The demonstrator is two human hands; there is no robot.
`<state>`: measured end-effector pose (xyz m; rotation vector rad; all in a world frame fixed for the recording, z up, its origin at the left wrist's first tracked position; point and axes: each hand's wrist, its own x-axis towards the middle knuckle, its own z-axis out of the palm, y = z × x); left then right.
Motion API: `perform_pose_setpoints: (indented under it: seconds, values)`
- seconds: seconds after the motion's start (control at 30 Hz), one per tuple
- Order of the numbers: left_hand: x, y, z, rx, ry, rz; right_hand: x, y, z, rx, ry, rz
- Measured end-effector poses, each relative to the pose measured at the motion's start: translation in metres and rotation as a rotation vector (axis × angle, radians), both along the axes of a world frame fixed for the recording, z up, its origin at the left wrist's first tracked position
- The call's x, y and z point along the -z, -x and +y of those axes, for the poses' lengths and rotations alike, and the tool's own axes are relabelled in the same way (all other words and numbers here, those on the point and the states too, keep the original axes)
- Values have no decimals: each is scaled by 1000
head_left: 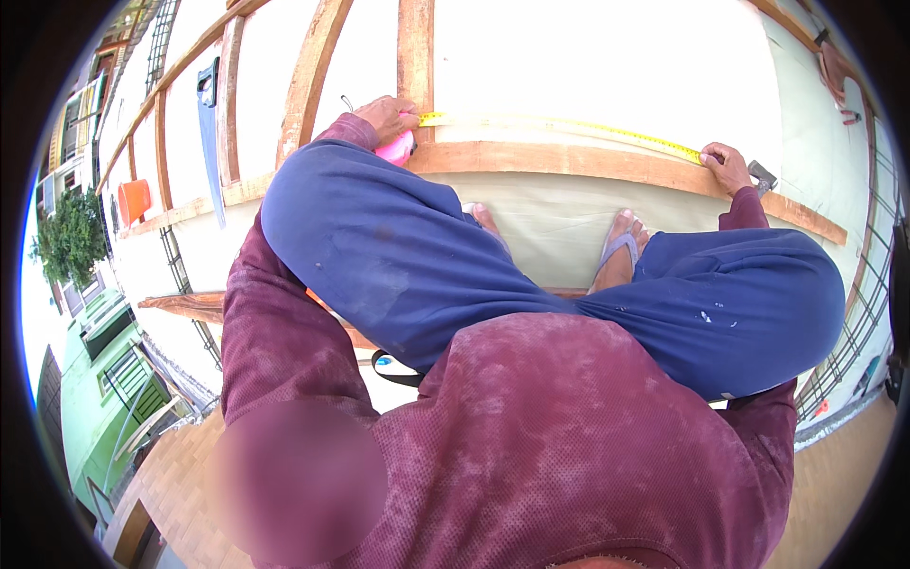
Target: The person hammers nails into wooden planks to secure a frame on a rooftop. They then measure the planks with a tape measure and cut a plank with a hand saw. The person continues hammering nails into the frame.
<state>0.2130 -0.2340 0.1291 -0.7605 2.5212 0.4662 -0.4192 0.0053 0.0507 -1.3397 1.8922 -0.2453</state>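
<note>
A tape measure with a pink case [398, 150] lies under my left hand [387, 119], whose fingers close over it beside an upright wooden strip [415, 57]. Its yellow blade [588, 129] stretches to the right above a long wooden batten [569, 161]. At the far end, my right hand [728, 169] pinches the blade's tip between thumb and fingers, close to the batten's upper edge. Just right of that hand, a hammer's metal head [761, 176] shows; its handle is hidden.
A handsaw [209, 133] lies across the frame at the left, near an orange container [134, 202]. More wooden strips [313, 76] cross the white sheet [607, 57]. Steel mesh [877, 190] runs along the right edge. My sandalled feet [621, 247] rest below the batten.
</note>
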Motion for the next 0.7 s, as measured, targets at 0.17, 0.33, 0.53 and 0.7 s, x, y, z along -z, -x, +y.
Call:
perform_pose_setpoints:
  seconds: [0.17, 0.33, 0.53, 0.7]
  values:
    - [-9, 33, 1, -378, -166, 9, -3, 11, 9, 40, 14, 40]
    - [-16, 56, -2, -471, -220, -74, -3, 21, 17, 40, 64, 64]
    - [23, 24, -11, -323, -173, -164, 4, 10, 5, 38, 45, 43]
    - [17, 34, -14, -405, -165, -128, 5, 5, 10, 58, 58, 17]
